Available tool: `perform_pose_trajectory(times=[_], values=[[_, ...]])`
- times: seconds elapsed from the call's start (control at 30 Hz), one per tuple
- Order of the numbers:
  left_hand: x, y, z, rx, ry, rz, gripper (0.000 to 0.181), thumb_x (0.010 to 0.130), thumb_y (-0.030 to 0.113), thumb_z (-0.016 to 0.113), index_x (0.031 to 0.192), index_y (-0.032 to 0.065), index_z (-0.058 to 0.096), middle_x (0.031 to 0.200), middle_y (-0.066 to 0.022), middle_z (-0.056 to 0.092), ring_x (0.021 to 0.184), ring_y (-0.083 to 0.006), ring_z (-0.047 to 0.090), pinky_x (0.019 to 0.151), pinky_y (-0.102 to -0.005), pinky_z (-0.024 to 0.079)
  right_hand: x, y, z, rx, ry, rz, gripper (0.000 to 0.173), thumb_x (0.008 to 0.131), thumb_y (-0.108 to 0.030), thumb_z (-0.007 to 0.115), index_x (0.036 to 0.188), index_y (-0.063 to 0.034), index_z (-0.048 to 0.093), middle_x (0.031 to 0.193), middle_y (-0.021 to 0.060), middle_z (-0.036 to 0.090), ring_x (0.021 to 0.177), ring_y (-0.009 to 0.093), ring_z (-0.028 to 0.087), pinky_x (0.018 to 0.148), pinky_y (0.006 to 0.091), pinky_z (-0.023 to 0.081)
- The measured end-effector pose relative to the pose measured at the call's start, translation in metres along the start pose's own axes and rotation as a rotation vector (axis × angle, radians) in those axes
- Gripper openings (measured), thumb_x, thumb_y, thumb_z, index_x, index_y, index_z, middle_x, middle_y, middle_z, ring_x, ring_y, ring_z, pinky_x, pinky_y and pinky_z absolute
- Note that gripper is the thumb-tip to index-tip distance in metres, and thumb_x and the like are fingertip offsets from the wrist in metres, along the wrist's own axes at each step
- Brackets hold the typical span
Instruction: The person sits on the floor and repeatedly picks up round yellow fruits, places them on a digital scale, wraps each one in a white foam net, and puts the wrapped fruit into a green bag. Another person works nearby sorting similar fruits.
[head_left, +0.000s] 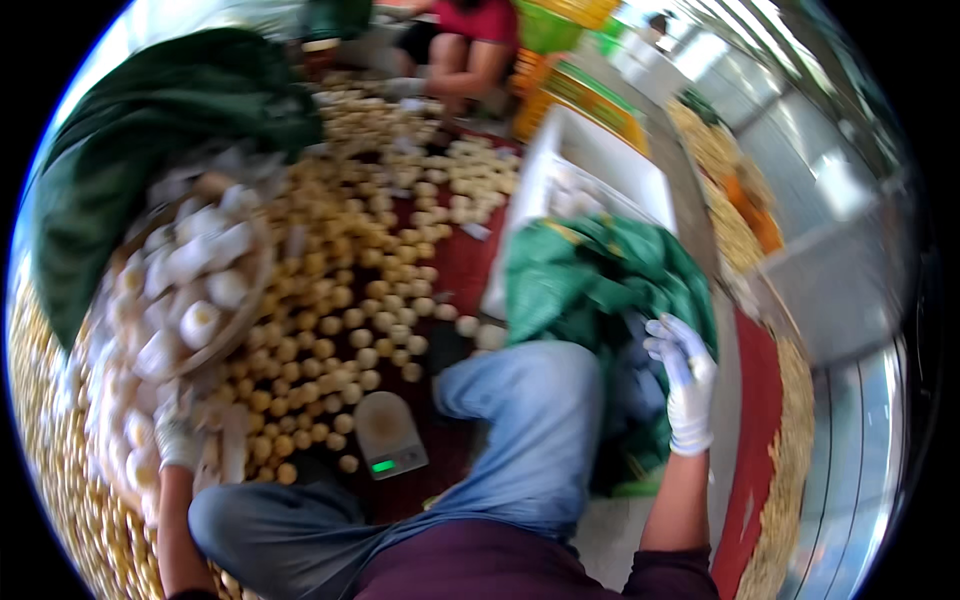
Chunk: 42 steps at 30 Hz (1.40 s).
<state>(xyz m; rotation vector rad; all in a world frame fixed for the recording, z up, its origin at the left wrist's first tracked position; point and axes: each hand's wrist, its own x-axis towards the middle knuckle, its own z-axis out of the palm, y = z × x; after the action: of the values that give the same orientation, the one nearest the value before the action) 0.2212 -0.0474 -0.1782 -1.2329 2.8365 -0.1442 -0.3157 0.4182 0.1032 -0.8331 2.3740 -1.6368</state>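
Note:
My left hand (177, 431), in a white glove, is at the lower rim of a round basket (262, 277) heaped with round pale items in white wrapping (201, 324); whether it grips anything cannot be told. To the right, my gloved right hand (686, 375) is raised over the mouth of a green woven sack (555, 277), fingers partly bent and apart, with nothing plainly held. Bluish-white material shows inside the sack. A small digital scale (390, 435) with a lit green display lies on the floor between my legs. Many loose round yellowish items (322, 349) spread beyond it.
A white foam box (652, 187) stands beyond the sack, near orange and green plastic crates (592, 101). Dark green cloth (187, 97) hangs over the basket's far side. Another person (472, 52) sits across the pile. More yellowish pieces line both sides.

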Motion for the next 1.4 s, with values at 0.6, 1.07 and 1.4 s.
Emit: perform_pose_trajectory(times=[0.6,1.07,1.4], values=[[0.047,0.227,-0.24,-0.631,-0.221,0.141,0.048,0.087,0.01,0.07,0.132,0.0034,0.059,0.118,-0.0147,0.067,0.094,-0.0223,0.069,0.083,-0.0328,0.056,0.013,0.23,-0.061,-1.048,0.185,0.534,0.027,0.086,-0.029,0.06,0.1,-0.0077,0.069,0.104,0.0227,0.07,0.097,0.045,0.066,0.085,0.0511,0.053],[0.038,0.383,-0.241,-2.036,-0.46,0.135,0.046,0.095,0.01,0.069,0.137,-0.0006,0.055,0.113,-0.0085,0.068,0.1,-0.0133,0.064,0.09,-0.0287,0.052,-0.051,0.012,0.074,0.054,-0.236,-0.112,0.016,0.089,-0.005,0.071,0.102,0.0012,0.065,0.093,0.0069,0.07,0.087,0.012,0.064,0.081,0.03,0.053],[0.019,0.343,-0.207,-0.932,0.24,0.217,0.049,0.082,0.007,0.07,0.13,0.0078,0.062,0.087,-0.0135,0.066,0.082,-0.0307,0.065,0.075,-0.0371,0.054,-0.086,0.021,0.17,-0.078,-0.382,-0.167,0.012,0.088,-0.01,0.068,0.093,0.0008,0.065,0.074,0.0184,0.065,0.065,0.032,0.064,0.066,0.0371,0.052]])
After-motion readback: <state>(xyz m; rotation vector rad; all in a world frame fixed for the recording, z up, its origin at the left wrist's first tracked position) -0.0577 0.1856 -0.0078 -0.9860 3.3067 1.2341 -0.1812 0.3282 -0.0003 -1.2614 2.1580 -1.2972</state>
